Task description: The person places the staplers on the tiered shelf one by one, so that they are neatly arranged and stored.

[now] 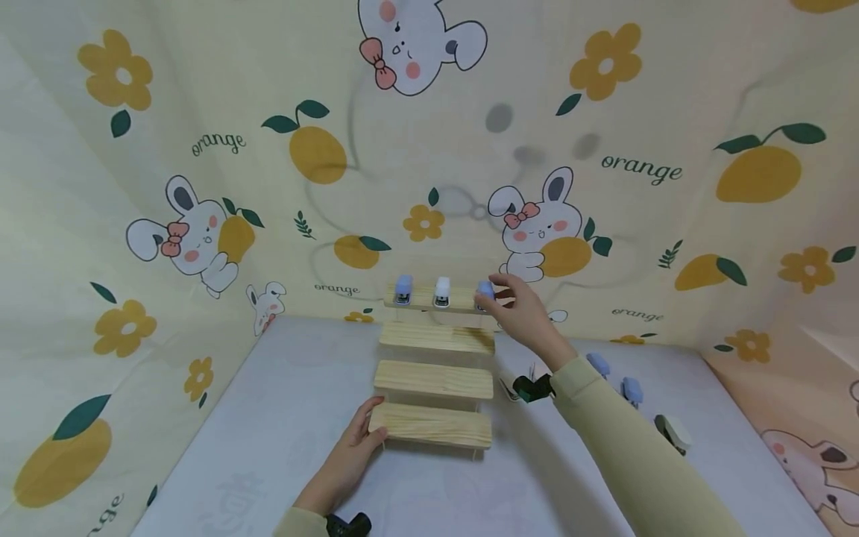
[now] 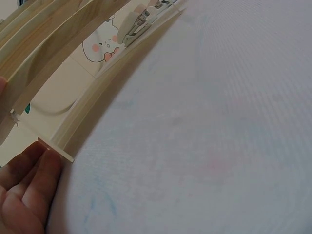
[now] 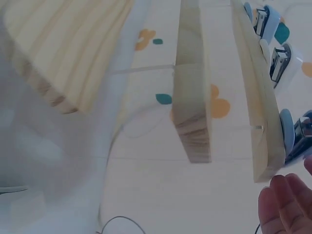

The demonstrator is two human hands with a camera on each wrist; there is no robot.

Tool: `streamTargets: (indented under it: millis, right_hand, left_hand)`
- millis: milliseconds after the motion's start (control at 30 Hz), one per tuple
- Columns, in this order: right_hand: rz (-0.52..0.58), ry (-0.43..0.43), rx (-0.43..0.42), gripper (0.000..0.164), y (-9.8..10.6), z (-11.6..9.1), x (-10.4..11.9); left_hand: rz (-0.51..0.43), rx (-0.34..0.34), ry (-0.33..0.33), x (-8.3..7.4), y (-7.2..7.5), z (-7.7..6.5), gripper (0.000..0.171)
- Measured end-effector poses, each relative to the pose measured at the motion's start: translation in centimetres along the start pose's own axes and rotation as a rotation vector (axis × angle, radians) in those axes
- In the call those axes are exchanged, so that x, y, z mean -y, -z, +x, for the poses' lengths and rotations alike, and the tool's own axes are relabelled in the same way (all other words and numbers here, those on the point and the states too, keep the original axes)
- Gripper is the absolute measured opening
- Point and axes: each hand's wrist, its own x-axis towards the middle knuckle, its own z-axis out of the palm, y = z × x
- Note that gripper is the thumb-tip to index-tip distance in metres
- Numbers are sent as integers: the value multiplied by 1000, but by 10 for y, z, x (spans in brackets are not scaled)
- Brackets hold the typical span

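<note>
A tiered wooden rack (image 1: pixel 432 380) stands on the table, its boards rising toward the back. My left hand (image 1: pixel 356 440) grips the left end of its lowest board, thumb at the front; in the left wrist view, curled fingers (image 2: pixel 36 180) are at a thin support piece. Along the top board (image 1: pixel 423 304) stand a blue stapler (image 1: pixel 403 289) at left and a white stapler (image 1: pixel 441 291) in the middle. At the right end my right hand (image 1: pixel 523 309) pinches another blue stapler (image 1: pixel 485 292), partly hidden by the thumb. The right wrist view shows that stapler (image 3: pixel 303 134) over the board.
On the table right of the rack lie two blue staplers (image 1: pixel 597 364) and a white stapler (image 1: pixel 672 432). Another small item (image 1: pixel 508 389) is beside the rack, partly behind the right wrist's camera. A patterned cloth (image 1: pixel 282 224) rises behind and at the sides.
</note>
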Motion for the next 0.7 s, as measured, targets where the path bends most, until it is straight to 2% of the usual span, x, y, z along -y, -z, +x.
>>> streamTargets:
  millis: [167,333,500,700]
  right_hand:
    - [-2,-15,-15,70,4,-14,-8]
    - [-6,-42,-41,67,5,-30,-25]
    - [-17,-84,-52,66,-4,-47,-48]
    - [-16,-152,-22,67,-18,-65,-75]
  left_hand:
    - [7,-8,2,-3,0,-2,60]
    - [8,-10,0,-5,0,-2,59]
    - [13,-17,0,-7,-1,-2,59]
    - [22,-25,4,-6,-2,-3,59]
